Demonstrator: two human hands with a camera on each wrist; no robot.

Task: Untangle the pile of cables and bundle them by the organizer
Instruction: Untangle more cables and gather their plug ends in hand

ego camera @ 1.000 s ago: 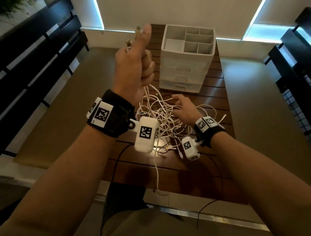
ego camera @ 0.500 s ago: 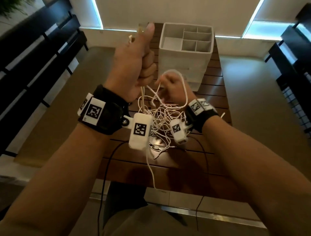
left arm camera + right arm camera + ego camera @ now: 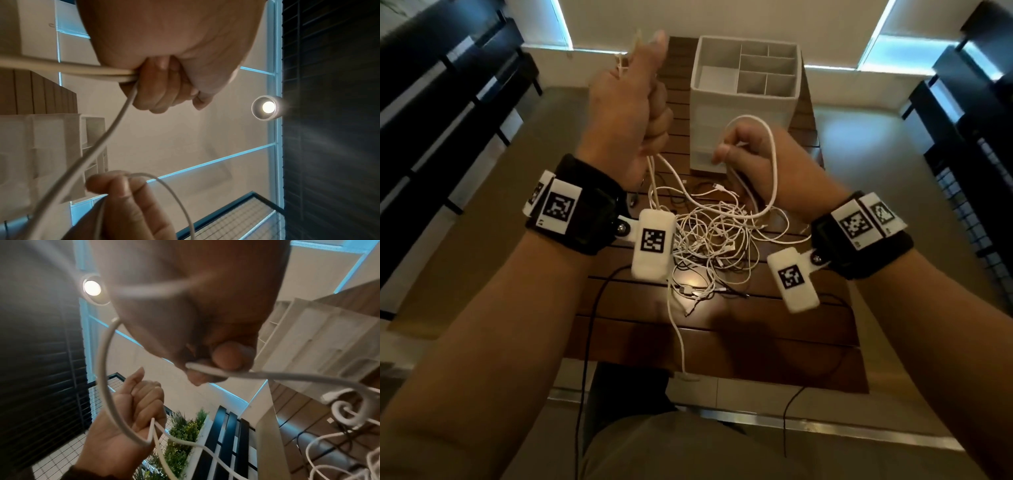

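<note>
The left hand (image 3: 631,113) is fisted around a white cable (image 3: 654,178), which runs from 12 down to 6 o'clock. The right hand (image 3: 760,161) pinches a loop (image 3: 774,144) arching toward 12, above the pile (image 3: 715,240).

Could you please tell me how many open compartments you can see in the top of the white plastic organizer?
5 in the white plastic organizer: one large at left, two small along the far edge, one wide in the middle, one or two nearest; that divider is unclear.

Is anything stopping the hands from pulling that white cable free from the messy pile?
Yes. The white cable, held by the left hand and right hand, runs down into the tangled pile, knotted with other cables on the table.
</note>
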